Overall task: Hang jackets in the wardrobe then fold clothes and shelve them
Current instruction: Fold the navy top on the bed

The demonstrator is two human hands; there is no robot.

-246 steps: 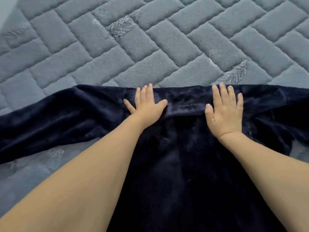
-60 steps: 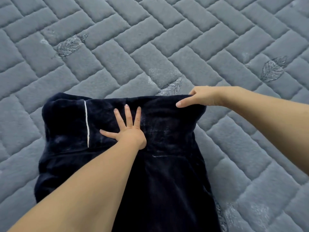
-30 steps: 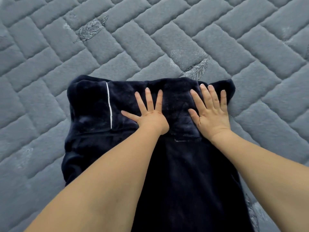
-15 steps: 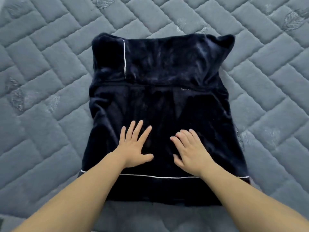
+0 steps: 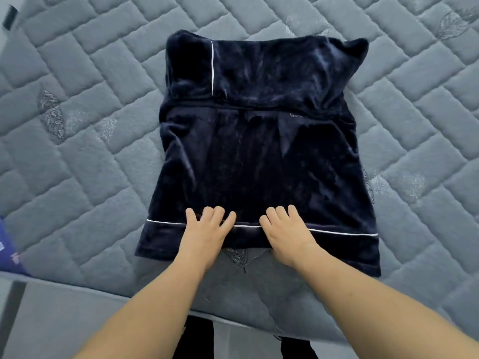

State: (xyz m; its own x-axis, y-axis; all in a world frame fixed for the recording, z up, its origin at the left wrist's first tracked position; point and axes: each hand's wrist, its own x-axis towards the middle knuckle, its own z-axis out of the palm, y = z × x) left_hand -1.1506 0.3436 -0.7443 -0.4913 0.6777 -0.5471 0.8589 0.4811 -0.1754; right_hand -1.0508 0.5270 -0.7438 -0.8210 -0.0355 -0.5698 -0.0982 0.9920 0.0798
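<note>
Top (image 5: 261, 151), dark plush with white piping, lies flat on the quilt (image 5: 77, 120) at the middle of the view, its long axis running from 6 to 12 o'clock and its far end already turned over into a band. Both hands sit on the hem at 6 o'clock, side by side and a little apart. The left hand (image 5: 204, 234) rests on the piping (image 5: 337, 231), fingers loosely curled and slightly spread, pressing rather than pinching as far as can be seen. The right hand (image 5: 285, 231) lies the same way, fingers close together and bent at the knuckles; whether any fingertip has hooked under the hem cannot be told. The bulk of the top lies toward 12 from the fingers, so the likely next fold carries the hem away from the body, up to the band. Neither hand is nearer; they share the middle, leaving the hem corners at 4 and 8 o'clock unheld, and these may sag or trail. Bare quilt surrounds the top toward 3, 9 and 12, giving room. The bed edge (image 5: 77, 294) runs close behind the wrists at 6, and a blue thing (image 5: 7, 252) shows at 8.
</note>
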